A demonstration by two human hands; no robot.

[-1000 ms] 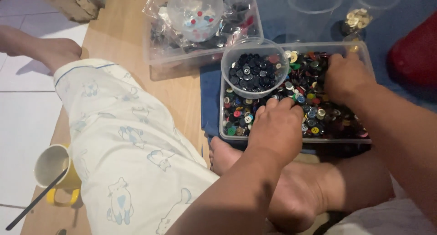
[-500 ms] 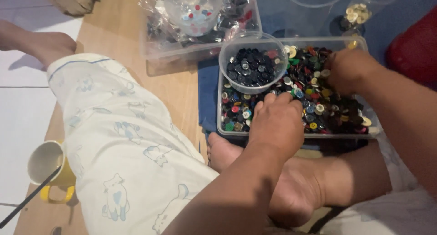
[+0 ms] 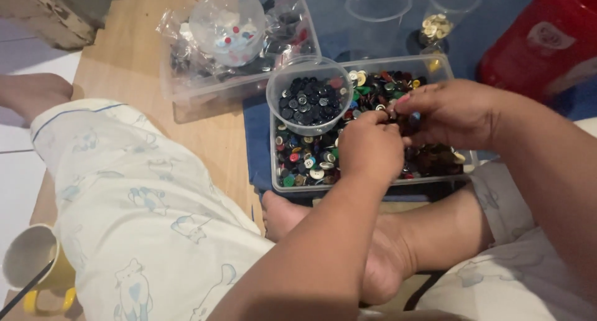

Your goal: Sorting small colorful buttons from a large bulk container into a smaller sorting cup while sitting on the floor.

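Note:
A clear rectangular tub [image 3: 277,184] full of mixed coloured buttons [image 3: 306,159] lies in front of my crossed legs. A round clear cup of dark buttons [image 3: 309,100] sits on the tub's far left corner. My left hand [image 3: 371,148] and my right hand [image 3: 449,112] hover over the middle of the tub, fingertips meeting and pinching at small buttons; what exactly each pinches is too small to tell.
A second clear tub [image 3: 186,94] with bagged buttons and a cup of pale buttons [image 3: 227,23] stands behind. Two clear cups [image 3: 377,10] [image 3: 449,10] stand on the blue mat, one with gold buttons. A red container [image 3: 547,38] stands at right, a yellow mug [image 3: 34,271] at bottom left.
Both hands have come together over the tub's middle; the right hand moved left from the far right corner and the left hand moved up from the near edge.

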